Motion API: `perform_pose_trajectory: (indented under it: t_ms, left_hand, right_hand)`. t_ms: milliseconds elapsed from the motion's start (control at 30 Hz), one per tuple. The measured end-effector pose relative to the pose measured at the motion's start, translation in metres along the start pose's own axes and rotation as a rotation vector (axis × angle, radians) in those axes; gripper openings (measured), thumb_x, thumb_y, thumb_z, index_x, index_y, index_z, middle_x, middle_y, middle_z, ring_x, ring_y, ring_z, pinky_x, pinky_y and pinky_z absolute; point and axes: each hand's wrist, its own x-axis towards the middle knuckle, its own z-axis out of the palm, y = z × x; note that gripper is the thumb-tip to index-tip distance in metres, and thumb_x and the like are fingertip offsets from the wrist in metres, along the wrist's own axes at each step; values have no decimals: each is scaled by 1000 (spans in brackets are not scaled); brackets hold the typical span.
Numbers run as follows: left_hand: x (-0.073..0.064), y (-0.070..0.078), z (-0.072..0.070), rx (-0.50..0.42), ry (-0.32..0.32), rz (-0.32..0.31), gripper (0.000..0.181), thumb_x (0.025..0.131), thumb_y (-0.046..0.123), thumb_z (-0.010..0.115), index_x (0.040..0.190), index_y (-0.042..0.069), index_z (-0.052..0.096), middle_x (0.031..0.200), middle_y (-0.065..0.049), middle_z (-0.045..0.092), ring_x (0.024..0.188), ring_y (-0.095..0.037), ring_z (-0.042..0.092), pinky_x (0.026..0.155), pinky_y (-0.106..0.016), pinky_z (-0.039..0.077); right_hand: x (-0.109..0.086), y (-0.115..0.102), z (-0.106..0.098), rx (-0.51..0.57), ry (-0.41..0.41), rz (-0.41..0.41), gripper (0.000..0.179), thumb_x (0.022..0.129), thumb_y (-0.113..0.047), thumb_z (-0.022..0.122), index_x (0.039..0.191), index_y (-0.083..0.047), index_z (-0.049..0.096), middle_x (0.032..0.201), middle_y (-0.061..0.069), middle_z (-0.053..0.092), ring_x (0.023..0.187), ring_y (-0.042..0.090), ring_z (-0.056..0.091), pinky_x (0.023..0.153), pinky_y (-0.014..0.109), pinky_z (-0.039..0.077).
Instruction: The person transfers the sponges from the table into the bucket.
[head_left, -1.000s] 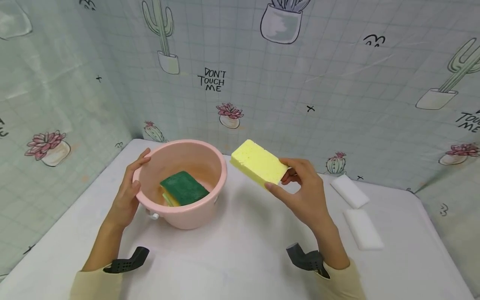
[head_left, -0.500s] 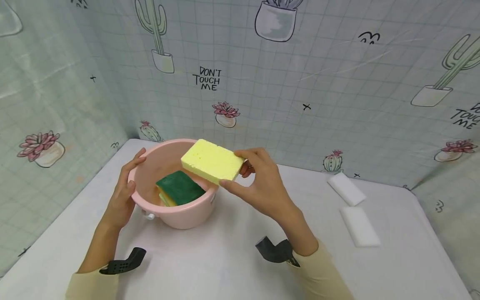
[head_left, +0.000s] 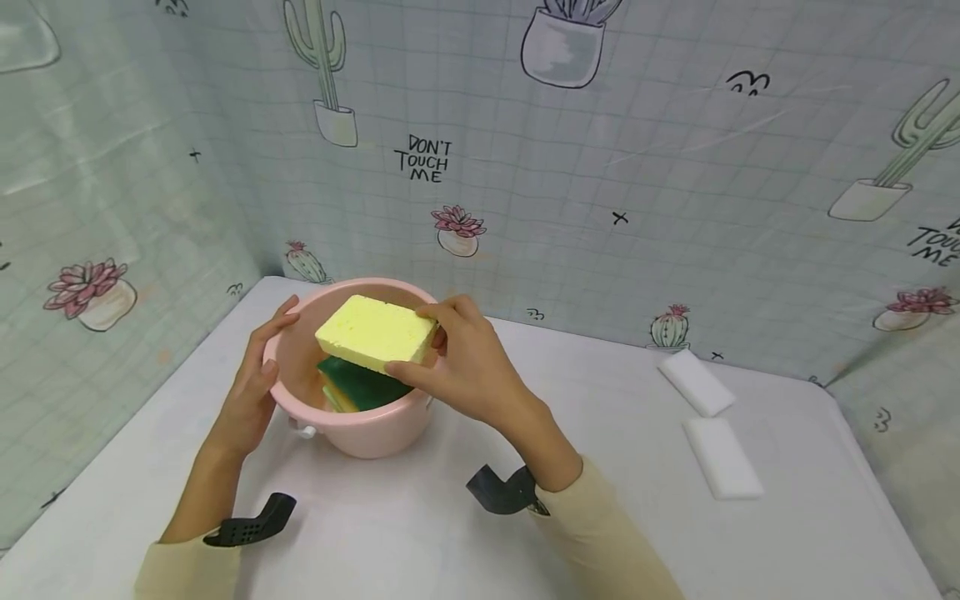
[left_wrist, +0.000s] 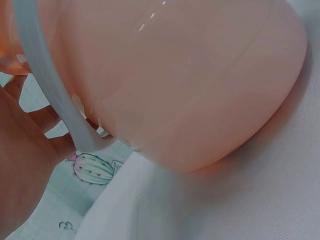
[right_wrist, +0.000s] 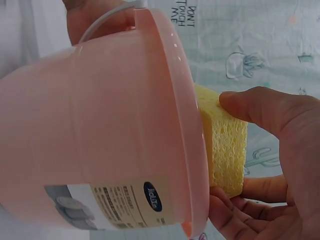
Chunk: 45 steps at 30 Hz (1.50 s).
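In the head view a pink bucket (head_left: 375, 437) stands at the left of the table. My left hand (head_left: 247, 400) holds its rim on the left, with the thumb and fingertips at the edge. A thick yellow sponge (head_left: 375, 332) is pinched by its right end between the thumb and fingers of my right hand (head_left: 480, 367), over the bucket's mouth. Inside the bucket lies a sponge with a dark green scouring face (head_left: 360, 387), partly hidden under the yellow one. The right wrist view shows the yellow sponge (right_wrist: 227, 150) right at the rim.
Two white sponge blocks (head_left: 697, 382) lie at the right of the white table (head_left: 600, 433). A cactus-print cloth (head_left: 525, 167) forms walls behind and at the sides. The bucket's light handle (left_wrist: 50, 80) hangs down near the left hand.
My right hand has carried the yellow sponge leftward, from right of the bucket to over its mouth, and lower. The left hand has stayed at the rim.
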Motion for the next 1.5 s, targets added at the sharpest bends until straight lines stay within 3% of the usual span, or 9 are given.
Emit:
perform_pose_trajectory:
  t_ms: [167,400,700,900,1067,1200,1333,1400,1500]
  left_hand:
    - [1,0,0,0,-5,11,54,95,27,40,147,14,31,159,4,11,144,-21,6,110,-34,28]
    - [2,2,1,-24,-10,7,54,95,29,41,147,17,32,159,4,10,144,-21,5,112,-56,12]
    - [1,0,-1,-30,-13,24,54,95,28,41,147,15,32,158,2,11,144,-22,7,111,-35,25]
    - [0,-2,0,-32,-17,24,55,94,27,41,147,16,31,159,2,10,144,-23,8,113,-41,20]
    - [0,-3,0,-47,-20,34,54,95,28,41,147,16,31,159,1,10,144,-22,8,114,-45,15]
    - [0,-3,-1,-25,-13,28,55,95,29,41,147,14,31,159,2,10,144,-22,8,114,-42,18]
    - [1,-3,-1,-8,-10,27,55,95,29,41,147,14,31,159,2,11,144,-22,8,113,-42,19]
    - [1,-2,-1,-9,-14,33,55,95,29,40,147,13,30,159,1,10,144,-22,8,114,-43,18]
    - [1,-2,0,-11,-8,30,55,95,30,40,147,14,31,159,2,10,144,-22,8,114,-42,18]
  right_hand:
    - [7,-4,6,-18,-39,38,62,74,-40,80,120,-5,61,100,0,46,84,13,49,68,24,46]
    - [15,-13,15,-62,-107,99,66,72,-43,79,121,-4,59,110,4,48,85,12,52,72,23,48]
    - [22,-20,30,-134,-127,63,69,75,-42,78,126,-2,56,129,11,47,98,14,53,82,25,47]
    - [23,-25,39,-148,-133,51,74,74,-42,80,128,2,53,128,16,48,95,13,56,84,22,46]
    - [22,-31,44,-265,-179,69,79,77,-52,74,125,6,51,109,11,52,63,9,54,60,16,43]
    - [21,-31,42,-284,-199,-5,69,82,-51,69,120,5,52,79,1,49,48,7,46,48,16,37]
    - [22,-28,38,-263,-234,-62,41,93,-43,59,86,-3,59,57,-4,38,42,6,39,44,16,30]
    - [22,-27,37,-263,-248,-84,41,97,-39,54,68,-9,54,52,-5,36,43,6,38,44,17,29]
    - [25,-26,36,-269,-244,-134,43,99,-32,52,60,-14,49,49,-6,37,47,5,40,47,16,31]
